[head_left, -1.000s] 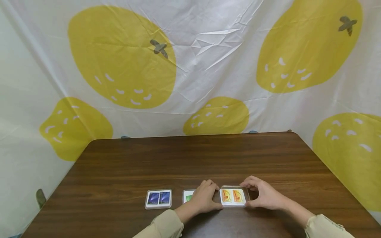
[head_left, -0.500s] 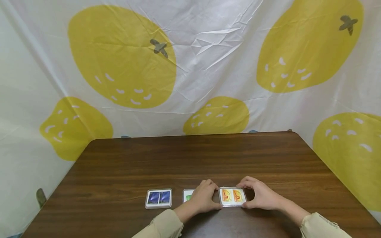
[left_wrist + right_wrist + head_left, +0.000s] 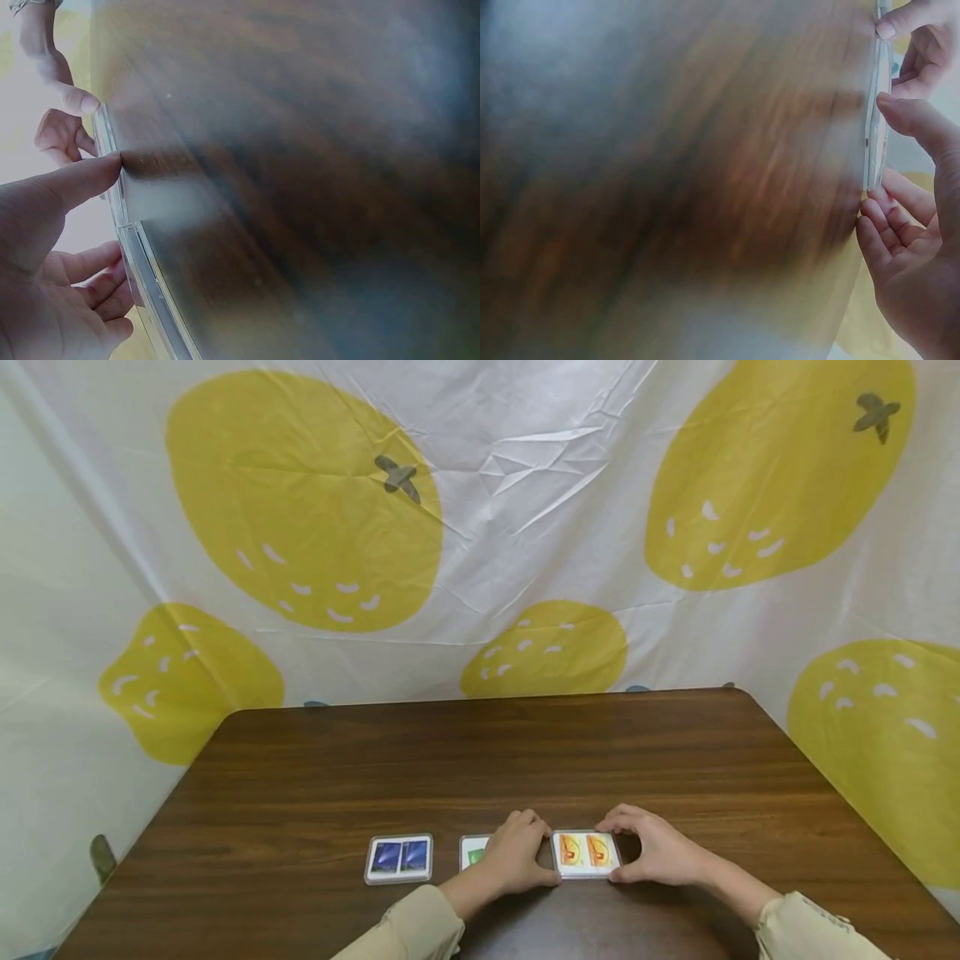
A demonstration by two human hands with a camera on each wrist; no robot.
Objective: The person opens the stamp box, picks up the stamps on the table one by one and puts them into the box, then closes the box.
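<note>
A clear flat plastic case (image 3: 585, 855) with two orange pictures on white lies on the table. My left hand (image 3: 513, 857) grips its left edge, thumb at the near corner and fingertips at the far one. At the opposite edge my right hand (image 3: 658, 850) holds it between thumb and curved fingers. The wrist views show the same case edge-on, the left thumb (image 3: 97, 176) and right thumb (image 3: 907, 116) against its near side. Partly hidden behind my left hand lies a similar case with a green picture (image 3: 474, 852).
Farther left, another clear case (image 3: 399, 860) with two dark blue pictures lies flat. The brown wood-grain table (image 3: 480, 752) extends back to a white cloth (image 3: 517, 552) printed with yellow fruit.
My right hand has shifted slightly left, bringing the clear layer that jutted out at the right and back in line with the orange-picture case. My left hand has stayed nearly still.
</note>
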